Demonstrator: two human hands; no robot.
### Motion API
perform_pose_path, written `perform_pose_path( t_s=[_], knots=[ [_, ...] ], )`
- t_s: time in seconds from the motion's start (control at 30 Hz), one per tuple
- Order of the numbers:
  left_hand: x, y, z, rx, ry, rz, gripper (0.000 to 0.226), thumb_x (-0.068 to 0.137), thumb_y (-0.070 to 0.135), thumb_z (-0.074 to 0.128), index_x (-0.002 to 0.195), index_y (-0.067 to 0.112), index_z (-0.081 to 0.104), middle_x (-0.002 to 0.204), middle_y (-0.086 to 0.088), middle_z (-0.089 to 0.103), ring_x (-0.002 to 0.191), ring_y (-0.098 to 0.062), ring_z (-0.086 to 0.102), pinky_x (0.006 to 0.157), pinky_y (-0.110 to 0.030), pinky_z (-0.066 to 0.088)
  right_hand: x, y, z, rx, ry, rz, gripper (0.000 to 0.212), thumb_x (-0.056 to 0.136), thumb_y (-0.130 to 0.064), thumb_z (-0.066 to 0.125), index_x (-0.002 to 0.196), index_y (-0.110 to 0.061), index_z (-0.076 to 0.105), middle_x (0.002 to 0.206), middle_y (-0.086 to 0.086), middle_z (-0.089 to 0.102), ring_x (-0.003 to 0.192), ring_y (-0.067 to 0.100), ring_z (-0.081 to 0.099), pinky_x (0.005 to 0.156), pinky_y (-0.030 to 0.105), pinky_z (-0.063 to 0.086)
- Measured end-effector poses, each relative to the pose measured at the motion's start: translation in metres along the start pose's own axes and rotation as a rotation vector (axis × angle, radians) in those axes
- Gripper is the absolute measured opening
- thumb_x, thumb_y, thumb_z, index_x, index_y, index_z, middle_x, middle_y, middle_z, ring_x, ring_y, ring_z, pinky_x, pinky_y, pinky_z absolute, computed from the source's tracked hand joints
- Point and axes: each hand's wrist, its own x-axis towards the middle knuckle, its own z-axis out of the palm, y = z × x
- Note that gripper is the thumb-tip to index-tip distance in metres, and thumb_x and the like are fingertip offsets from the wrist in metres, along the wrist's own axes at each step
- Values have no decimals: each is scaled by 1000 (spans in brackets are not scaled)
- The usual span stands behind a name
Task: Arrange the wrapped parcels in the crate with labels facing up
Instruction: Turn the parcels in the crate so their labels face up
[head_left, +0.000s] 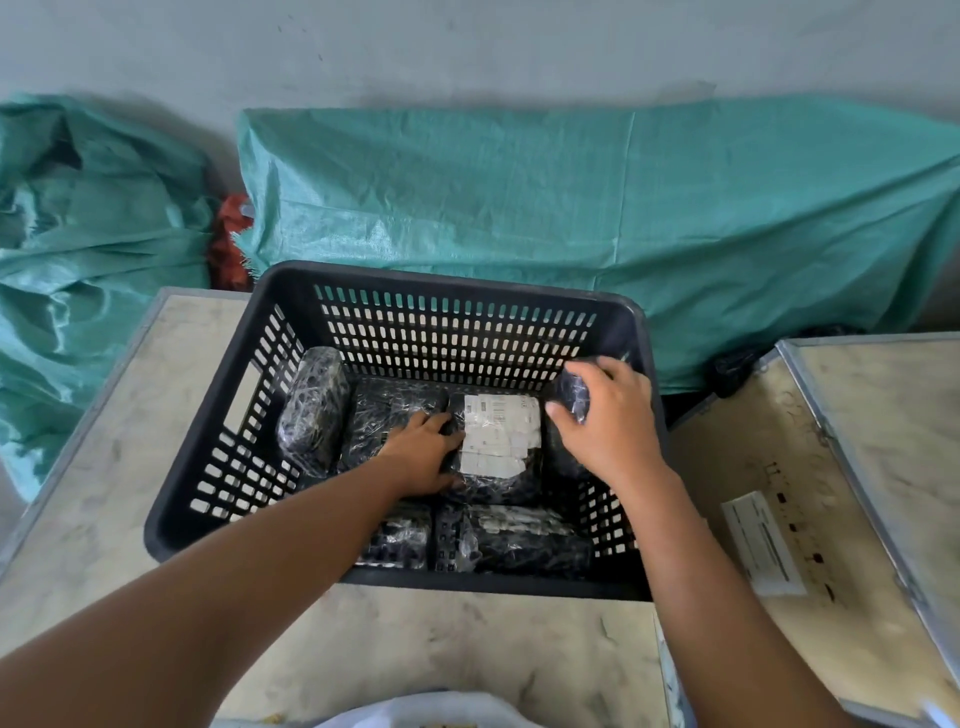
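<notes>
A black slotted plastic crate (457, 283) stands on a worn table and holds several parcels wrapped in black film. One parcel (501, 441) in the middle lies flat with its white label facing up. My left hand (423, 457) rests against that parcel's left edge, fingers curled on it. My right hand (605, 415) grips a small dark wrapped parcel (574, 395) at the crate's right wall. Another parcel (311, 408) stands on end against the left wall. Two more parcels (519, 540) lie along the near wall.
The table (441, 644) continues towards me in front of the crate. A second board-topped table (852, 467) with a paper label stands at the right. Green woven sacks (571, 208) lie behind the crate against a grey wall.
</notes>
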Motion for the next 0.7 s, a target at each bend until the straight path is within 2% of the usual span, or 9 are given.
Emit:
perform_pose_path(
  t_s=[0.07,0.1,0.17,0.27,0.37,0.43,0.53,0.63,0.7],
  knots=[
    [-1,-2,-1,-58,3,-22,84,87,58,66,158,34,29,168,-4,15,150,-35,14,115,-62,27,-12,4,5,-46,-164,108,80,88,-41,76,157,-26,38,164,22,22,149,44,23,119,51,27],
    [-2,-2,-2,-67,2,-24,83,87,58,67,158,35,29,168,-3,15,150,-34,13,115,-62,27,-17,4,10,-40,-238,150,85,90,-42,75,160,-29,29,166,23,15,151,45,18,120,50,23],
    [-3,2,-4,-51,-4,-13,83,88,58,66,158,34,28,168,-4,15,150,-34,13,116,-62,27,-24,7,22,-75,-276,143,85,92,-43,72,162,-34,24,162,24,25,148,44,25,119,48,25],
    [-3,7,-6,-17,-1,3,82,90,54,65,159,32,26,169,-6,14,150,-35,13,116,-61,28,-27,9,28,31,-301,178,84,92,-44,72,160,-45,23,143,22,47,124,37,55,107,41,42],
    [-6,2,-6,-7,-12,18,82,91,51,65,160,31,25,169,-6,15,150,-34,16,115,-58,31,-26,1,34,23,-389,153,87,94,-48,67,160,-50,11,137,21,57,107,33,65,101,44,52],
    [-7,-1,-6,-6,-5,33,82,92,48,66,160,30,25,169,-5,16,150,-34,18,116,-57,31,-25,-4,37,103,-382,155,87,95,-41,70,161,-45,14,140,17,60,95,26,66,100,43,53],
    [-9,2,-11,-58,57,82,77,91,50,67,157,28,33,167,-3,22,148,-33,28,115,-53,36,-25,4,34,255,-310,180,83,90,-26,77,159,-35,33,148,13,55,123,28,60,113,39,42],
    [-14,12,-24,-207,125,195,77,89,51,70,154,21,41,164,-8,30,146,-30,35,117,-45,33,-27,15,29,342,-248,221,78,88,-15,78,156,-29,42,136,9,65,110,21,66,107,36,49],
    [-21,21,-37,-284,137,267,76,88,51,72,153,20,45,159,-5,41,142,-23,43,113,-36,35,-27,16,26,349,-226,221,76,87,-13,75,155,-27,44,134,7,67,105,20,68,101,34,52]
  ],
)
